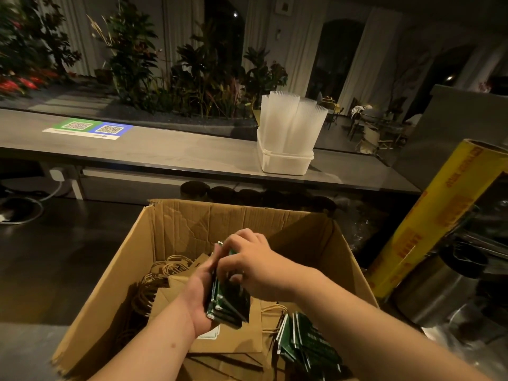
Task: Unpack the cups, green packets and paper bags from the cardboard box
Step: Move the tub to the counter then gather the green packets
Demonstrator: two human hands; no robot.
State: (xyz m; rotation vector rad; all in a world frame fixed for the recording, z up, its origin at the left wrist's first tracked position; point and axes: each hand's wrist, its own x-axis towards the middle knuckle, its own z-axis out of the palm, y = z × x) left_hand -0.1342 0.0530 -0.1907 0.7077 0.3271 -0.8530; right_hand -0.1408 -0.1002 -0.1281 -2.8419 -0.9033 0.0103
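Note:
An open cardboard box (pixel 242 215) stands in front of me. Over it, my left hand (pixel 199 295) grips a stack of green packets (pixel 229 301) from the left side. My right hand (pixel 247 259) pinches the top of the same stack from the right. Brown paper bags (pixel 233 339) with twine handles lie in the box. More green packets (pixel 308 342) lean in its right front corner. Stacks of clear plastic cups (pixel 291 119) stand in a white tub (pixel 286 160) on the counter behind.
A grey counter (pixel 165 152) carrying a QR-code sign (pixel 88 129) runs behind the box. A yellow roll of cling film (pixel 428 215) and a steel canister (pixel 439 284) stand to the right. Dark lids (pixel 220 191) sit behind the box. Plants line the back.

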